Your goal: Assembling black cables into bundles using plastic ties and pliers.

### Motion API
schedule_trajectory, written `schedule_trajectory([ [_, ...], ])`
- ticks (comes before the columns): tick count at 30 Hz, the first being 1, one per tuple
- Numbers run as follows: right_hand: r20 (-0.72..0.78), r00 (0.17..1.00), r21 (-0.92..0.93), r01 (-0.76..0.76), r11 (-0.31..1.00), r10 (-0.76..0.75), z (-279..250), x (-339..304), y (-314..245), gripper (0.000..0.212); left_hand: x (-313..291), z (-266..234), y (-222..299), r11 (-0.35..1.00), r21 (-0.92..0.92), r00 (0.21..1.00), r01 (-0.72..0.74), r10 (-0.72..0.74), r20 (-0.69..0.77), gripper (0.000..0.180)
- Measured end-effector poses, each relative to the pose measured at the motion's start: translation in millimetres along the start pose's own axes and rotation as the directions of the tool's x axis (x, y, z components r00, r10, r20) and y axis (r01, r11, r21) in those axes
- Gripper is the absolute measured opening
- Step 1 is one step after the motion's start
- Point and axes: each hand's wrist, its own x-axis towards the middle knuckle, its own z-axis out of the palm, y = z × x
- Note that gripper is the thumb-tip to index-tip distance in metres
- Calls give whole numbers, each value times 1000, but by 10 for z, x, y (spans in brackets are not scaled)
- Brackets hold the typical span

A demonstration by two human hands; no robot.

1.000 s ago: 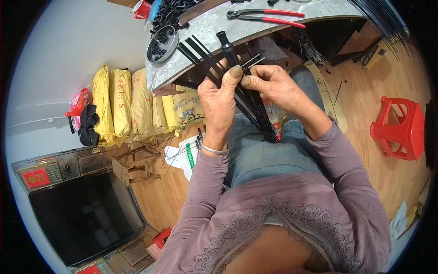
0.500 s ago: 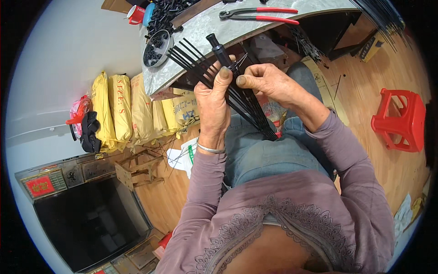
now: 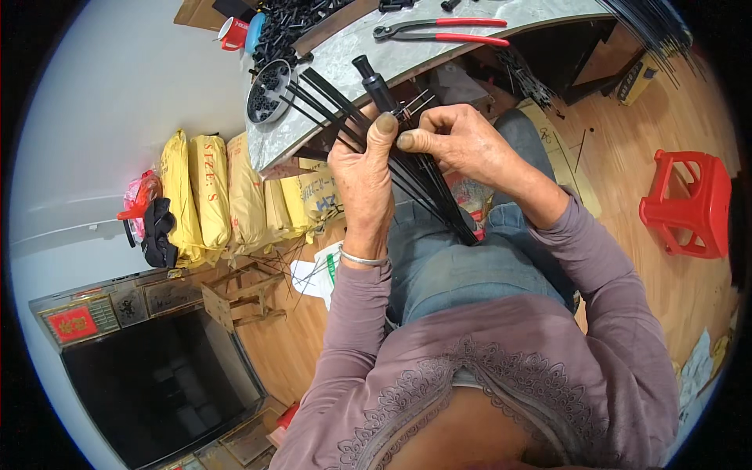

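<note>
My left hand (image 3: 362,174), wearing a silver bangle, is closed around a black umbrella frame (image 3: 448,210). Its long thin ribs run from my lap up between the hands, and several loose ends fan out past the left fingers toward the table. A black tube with a flared end (image 3: 376,86) rises above the left thumb. Thin silver wire ends stick out beside it. Thumb and bent fingers of my right hand (image 3: 462,145) pinch at the frame just below those wires. The fingertips' exact hold is hidden.
On the grey marbled table (image 3: 345,69) lie red-handled pincers (image 3: 450,31), a round dish (image 3: 268,94) of small black parts and a black heap of parts (image 3: 290,31). More black rods (image 3: 650,31) overhang the right. A red stool (image 3: 685,204) stands right; yellow sacks (image 3: 210,192) line the left.
Both hands have shifted very slightly left with the umbrella frame. The rib ends have bunched differently, and the silver wires now spread farther to the right of the tube.
</note>
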Motion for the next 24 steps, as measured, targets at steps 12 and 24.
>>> schedule_trajectory([
  [12,137,987,327,-126,936,85,-50,-61,-34,40,52,-96,74,985,-77,947,157,-128,295,37],
  [24,58,994,240,-109,965,98,-8,-108,-72,34,51,-147,95,982,-20,935,187,-172,309,40],
])
